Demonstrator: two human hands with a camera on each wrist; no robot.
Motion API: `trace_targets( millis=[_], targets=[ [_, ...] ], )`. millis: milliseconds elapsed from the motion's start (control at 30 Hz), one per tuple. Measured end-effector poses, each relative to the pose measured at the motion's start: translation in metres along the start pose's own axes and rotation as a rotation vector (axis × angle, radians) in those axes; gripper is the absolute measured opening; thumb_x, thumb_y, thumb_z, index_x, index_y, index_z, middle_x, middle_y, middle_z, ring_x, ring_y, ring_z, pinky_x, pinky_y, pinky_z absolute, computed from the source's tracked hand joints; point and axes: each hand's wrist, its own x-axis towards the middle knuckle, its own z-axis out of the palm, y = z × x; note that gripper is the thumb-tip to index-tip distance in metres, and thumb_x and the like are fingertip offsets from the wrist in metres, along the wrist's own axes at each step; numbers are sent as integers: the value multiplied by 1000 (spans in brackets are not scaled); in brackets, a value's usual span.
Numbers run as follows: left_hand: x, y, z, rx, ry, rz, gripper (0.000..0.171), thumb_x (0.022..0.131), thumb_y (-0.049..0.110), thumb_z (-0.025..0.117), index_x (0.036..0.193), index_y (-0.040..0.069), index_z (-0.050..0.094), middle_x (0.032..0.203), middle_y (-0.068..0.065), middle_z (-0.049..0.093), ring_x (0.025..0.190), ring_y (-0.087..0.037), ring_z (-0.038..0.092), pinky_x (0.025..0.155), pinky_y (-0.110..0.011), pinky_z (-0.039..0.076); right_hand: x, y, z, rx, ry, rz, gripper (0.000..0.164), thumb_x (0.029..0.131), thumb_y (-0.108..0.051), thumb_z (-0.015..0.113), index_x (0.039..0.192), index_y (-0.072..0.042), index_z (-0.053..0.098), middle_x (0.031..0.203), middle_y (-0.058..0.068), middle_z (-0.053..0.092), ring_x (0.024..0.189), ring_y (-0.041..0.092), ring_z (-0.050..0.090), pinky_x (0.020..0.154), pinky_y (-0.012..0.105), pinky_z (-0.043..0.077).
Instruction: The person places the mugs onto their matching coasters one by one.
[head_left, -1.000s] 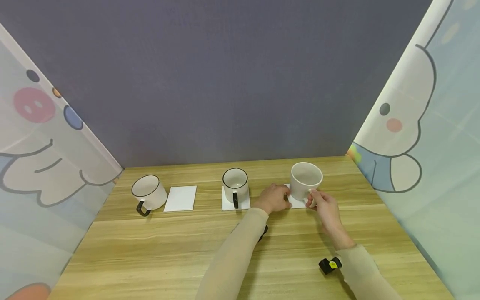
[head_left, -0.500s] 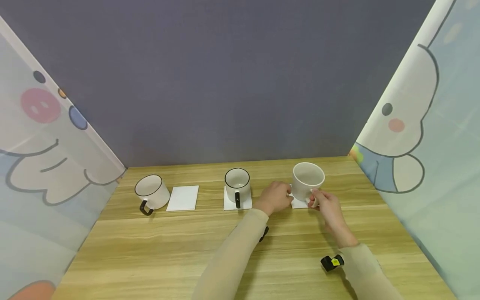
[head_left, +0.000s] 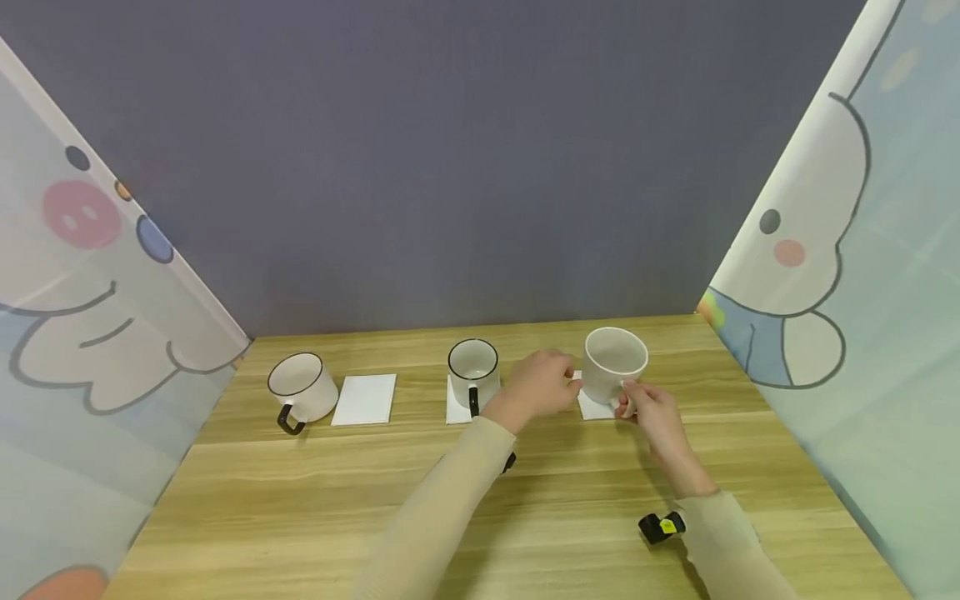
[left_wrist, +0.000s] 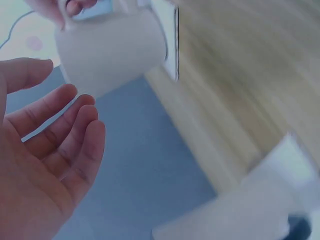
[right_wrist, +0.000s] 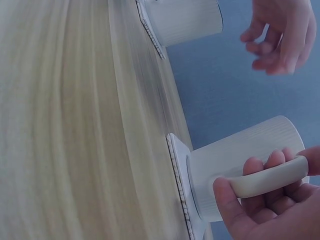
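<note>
An all-white mug (head_left: 604, 379) stands upright on a white square coaster (head_left: 592, 408) at the right of the table. My right hand (head_left: 657, 415) grips its handle (right_wrist: 270, 179), fingers curled through the loop in the right wrist view. My left hand (head_left: 538, 383) is raised to the left of this mug, apart from it; its fingers are loosely bent with nothing between them, as the left wrist view (left_wrist: 55, 150) also shows. Behind the left forearm, a white mug (head_left: 471, 371) with a dark rim and black handle stands on a middle coaster (head_left: 456, 412).
Farther left, another white mug (head_left: 313, 397) with dark rim and black handle sits on the wooden table (head_left: 300, 500). Right beside it lies a bare white coaster (head_left: 364, 400). A grey panel (head_left: 465, 167) rises along the table's back edge, with cartoon-printed sheets at both sides.
My left hand has drawn up and left, away from the white mug and coaster. My right hand keeps its grip on the handle, and the mug stays on the coaster.
</note>
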Motion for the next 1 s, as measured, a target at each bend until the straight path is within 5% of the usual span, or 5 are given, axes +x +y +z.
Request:
trace_targets(
  millis=[167,533,800,1000],
  targets=[
    [-17,-10,-19,15,42,1,21,100,37,60,100,18,69,101,6,65,89,-13,61,68,-30,52,-1,2,2,-12,4,-11,37,109,-21,49,90,8,62,77,2,59,70,12,62,72,28,57],
    [-53,-27,-59,-144,88,32,30,101,41,62,114,15,69,109,-1,68,97,-16,63,82,-34,53,-1,3,6,-42,28,-43,39,109,-23,48,95,12,60,77,2,58,69,12,61,70,26,55],
    [-82,-53,-75,-349,224,7,28,100,31,66,117,9,70,104,-3,69,92,-22,63,82,-37,54,-2,4,6,-33,32,-47,39,109,-21,48,93,12,60,77,1,58,68,11,61,69,27,56],
    [-100,-79,-77,-391,347,-1,22,100,21,67,115,5,71,104,-2,68,93,-25,63,83,-39,55,-1,2,5,-47,33,-43,38,109,-22,48,96,12,60,80,3,58,70,11,61,71,29,57]
  ],
)
